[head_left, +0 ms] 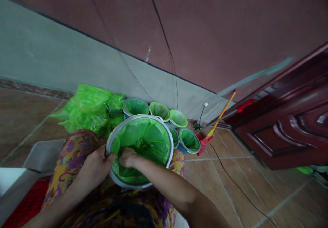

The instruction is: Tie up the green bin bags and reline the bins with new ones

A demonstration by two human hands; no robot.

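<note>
A round bin (pixel 170 137) with a grey rim stands between my knees. A green plastic bag (pixel 151 132) lines its inside and folds over part of the rim. My left hand (pixel 99 163) grips the rim on the left side, the thumb on the inner edge. My right hand (pixel 127 157) reaches down inside, against the green lining at the left; its fingers are bent and their tips are hidden.
Green bags (pixel 89 107) are heaped by the wall at left. Several lined bins (pixel 189 140) stand beyond. A red dustpan (pixel 204 142), a yellow-orange handle (pixel 221 113) and a black cable (pixel 230 183) are at right. A grey container (pixel 47 154) is at left.
</note>
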